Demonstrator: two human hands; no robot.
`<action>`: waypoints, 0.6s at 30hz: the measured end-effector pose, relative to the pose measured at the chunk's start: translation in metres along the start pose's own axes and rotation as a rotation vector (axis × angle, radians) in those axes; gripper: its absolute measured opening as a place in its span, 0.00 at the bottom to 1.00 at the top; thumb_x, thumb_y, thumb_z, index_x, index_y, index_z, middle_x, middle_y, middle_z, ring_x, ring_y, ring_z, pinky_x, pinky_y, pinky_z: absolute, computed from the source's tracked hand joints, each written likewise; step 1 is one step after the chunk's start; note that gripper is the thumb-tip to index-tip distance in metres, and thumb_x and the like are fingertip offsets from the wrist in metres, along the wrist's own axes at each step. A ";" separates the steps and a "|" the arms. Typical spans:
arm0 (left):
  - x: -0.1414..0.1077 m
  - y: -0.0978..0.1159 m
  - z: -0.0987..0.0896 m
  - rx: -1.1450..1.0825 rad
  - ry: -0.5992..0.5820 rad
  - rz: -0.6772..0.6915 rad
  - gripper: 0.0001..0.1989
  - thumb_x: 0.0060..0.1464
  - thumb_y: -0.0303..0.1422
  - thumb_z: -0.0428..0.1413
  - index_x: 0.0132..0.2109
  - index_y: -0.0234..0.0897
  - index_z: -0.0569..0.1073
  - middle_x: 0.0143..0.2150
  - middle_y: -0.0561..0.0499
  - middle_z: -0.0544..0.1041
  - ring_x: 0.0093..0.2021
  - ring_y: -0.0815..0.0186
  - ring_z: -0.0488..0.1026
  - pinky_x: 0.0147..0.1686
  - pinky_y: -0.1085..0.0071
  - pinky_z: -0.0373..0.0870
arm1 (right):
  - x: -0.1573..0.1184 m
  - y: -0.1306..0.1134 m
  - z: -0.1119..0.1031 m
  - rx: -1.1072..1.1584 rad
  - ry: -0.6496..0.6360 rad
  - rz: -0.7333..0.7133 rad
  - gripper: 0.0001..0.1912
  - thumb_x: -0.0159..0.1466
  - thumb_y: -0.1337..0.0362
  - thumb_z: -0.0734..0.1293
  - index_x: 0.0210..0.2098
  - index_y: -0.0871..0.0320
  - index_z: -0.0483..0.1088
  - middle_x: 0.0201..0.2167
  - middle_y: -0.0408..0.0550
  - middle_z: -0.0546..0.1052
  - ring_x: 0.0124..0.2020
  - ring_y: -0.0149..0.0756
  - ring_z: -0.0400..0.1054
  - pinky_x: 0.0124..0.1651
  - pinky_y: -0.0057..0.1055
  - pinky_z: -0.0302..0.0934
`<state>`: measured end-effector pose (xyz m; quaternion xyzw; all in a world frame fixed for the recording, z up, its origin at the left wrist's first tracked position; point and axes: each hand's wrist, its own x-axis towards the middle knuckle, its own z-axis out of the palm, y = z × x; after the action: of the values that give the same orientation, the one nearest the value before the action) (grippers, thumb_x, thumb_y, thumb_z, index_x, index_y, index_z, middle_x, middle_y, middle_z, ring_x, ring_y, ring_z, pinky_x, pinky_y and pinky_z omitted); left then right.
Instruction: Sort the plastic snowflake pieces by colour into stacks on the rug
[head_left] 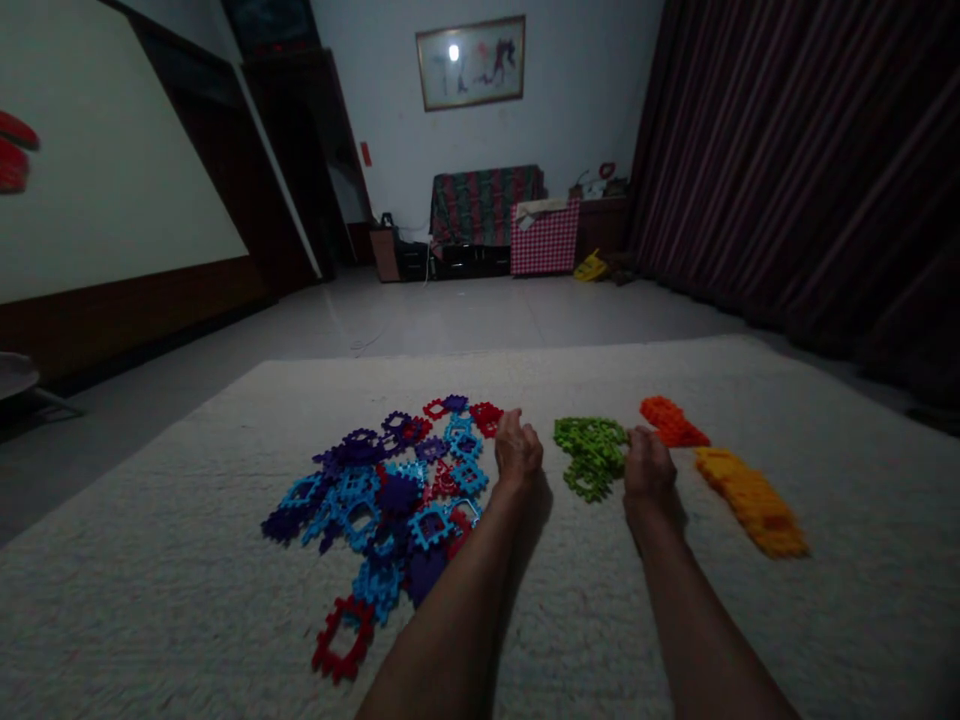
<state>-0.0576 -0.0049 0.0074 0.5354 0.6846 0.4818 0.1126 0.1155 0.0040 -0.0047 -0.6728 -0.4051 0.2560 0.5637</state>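
My left hand (518, 450) is low over the rug, its fingers curled, close beside a red notched plastic piece (486, 418) at the right edge of a mixed pile. That pile holds purple pieces (399, 493), light blue pieces (361, 522) and red ones, many of them square frames with toothed edges. My right hand (649, 468) is at the right side of a heap of green pieces (591, 455), also with curled fingers. Whatever either hand grips is hidden. Beyond the right hand lie orange pieces (670, 420) and a row of yellow pieces (750, 500).
Everything lies on a pale rug (187, 590) over a shiny tiled floor (465, 315). A red frame piece (343, 640) lies at the pile's near end. Dark curtains (750, 170) hang on the right. A low cabinet (472, 262) stands against the far wall.
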 end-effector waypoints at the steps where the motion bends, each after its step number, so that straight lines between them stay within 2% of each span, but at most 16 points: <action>1: -0.002 0.005 0.008 -0.007 -0.029 0.018 0.21 0.58 0.24 0.46 0.57 0.32 0.70 0.54 0.36 0.74 0.59 0.54 0.69 0.61 0.54 0.63 | 0.001 0.002 -0.001 -0.005 0.009 0.019 0.29 0.61 0.47 0.55 0.54 0.55 0.69 0.53 0.53 0.75 0.49 0.44 0.70 0.50 0.36 0.63; 4: -0.011 0.017 0.033 -0.004 -0.099 0.085 0.20 0.59 0.25 0.47 0.57 0.30 0.70 0.54 0.35 0.73 0.59 0.55 0.69 0.61 0.58 0.64 | 0.003 0.009 -0.005 -0.098 0.007 0.025 0.30 0.61 0.44 0.55 0.55 0.53 0.69 0.48 0.52 0.77 0.44 0.45 0.71 0.45 0.37 0.64; 7: -0.016 0.023 0.046 0.026 -0.148 0.184 0.19 0.61 0.28 0.47 0.57 0.32 0.69 0.57 0.36 0.72 0.61 0.56 0.67 0.62 0.57 0.62 | 0.004 0.015 -0.008 -0.180 -0.009 -0.021 0.30 0.61 0.44 0.56 0.56 0.52 0.69 0.45 0.54 0.78 0.42 0.46 0.72 0.45 0.38 0.64; 10: -0.017 0.024 0.046 0.064 -0.233 0.271 0.17 0.64 0.34 0.47 0.57 0.37 0.69 0.57 0.41 0.73 0.60 0.57 0.67 0.61 0.55 0.62 | 0.005 0.015 -0.007 -0.205 -0.035 -0.075 0.30 0.61 0.47 0.57 0.57 0.55 0.68 0.47 0.55 0.78 0.44 0.45 0.73 0.46 0.38 0.64; 13: -0.016 0.023 0.041 0.071 -0.301 0.302 0.16 0.65 0.35 0.46 0.55 0.39 0.71 0.55 0.44 0.74 0.57 0.60 0.70 0.59 0.59 0.63 | 0.008 0.005 -0.004 -0.288 -0.064 -0.091 0.30 0.61 0.50 0.58 0.57 0.59 0.67 0.49 0.59 0.77 0.46 0.47 0.72 0.49 0.40 0.64; 18: -0.013 0.022 0.041 0.014 -0.284 0.288 0.13 0.65 0.31 0.45 0.47 0.39 0.73 0.47 0.46 0.77 0.51 0.63 0.72 0.56 0.64 0.66 | 0.023 -0.012 0.004 -0.538 -0.191 -0.259 0.31 0.61 0.52 0.57 0.55 0.68 0.68 0.52 0.68 0.74 0.53 0.53 0.69 0.57 0.45 0.59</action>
<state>-0.0115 0.0051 -0.0011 0.6911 0.5814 0.4078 0.1344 0.1217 0.0255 0.0081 -0.7134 -0.5919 0.1278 0.3527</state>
